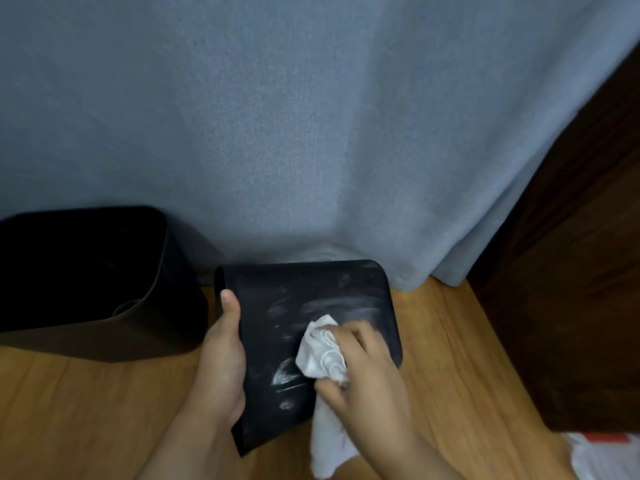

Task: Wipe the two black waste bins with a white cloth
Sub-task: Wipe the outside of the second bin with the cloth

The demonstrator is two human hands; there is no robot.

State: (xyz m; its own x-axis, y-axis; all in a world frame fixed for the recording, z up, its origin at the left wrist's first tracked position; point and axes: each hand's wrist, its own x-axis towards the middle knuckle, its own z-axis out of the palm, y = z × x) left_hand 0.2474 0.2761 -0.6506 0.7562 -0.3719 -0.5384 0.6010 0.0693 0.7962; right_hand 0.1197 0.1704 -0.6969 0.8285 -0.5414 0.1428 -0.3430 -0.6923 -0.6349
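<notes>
Centre of the view, low down: 1 black waste bin lies tipped over on the wooden floor, its broad side facing up and streaked with pale smears. The right hand has its fingers curled round a bunched white cloth and presses it against that upturned side; a tail of the cloth hangs down below the hand. The left hand grips the bin's left edge, thumb lying up along the top face, fingers tucked out of sight underneath. Just to the left stands the second black bin, upright and open-topped, its inside too dark to read and its left side cut off by the frame. That makes 2 bins, 1 cloth, 2 hands. No brand, label or writing shows on either bin. Behind both hangs a grey-blue curtain, reaching the floor. Dark wooden furniture fills the right side. At the bottom right corner, a white and red thing, cropped and blurred, unreadable.
</notes>
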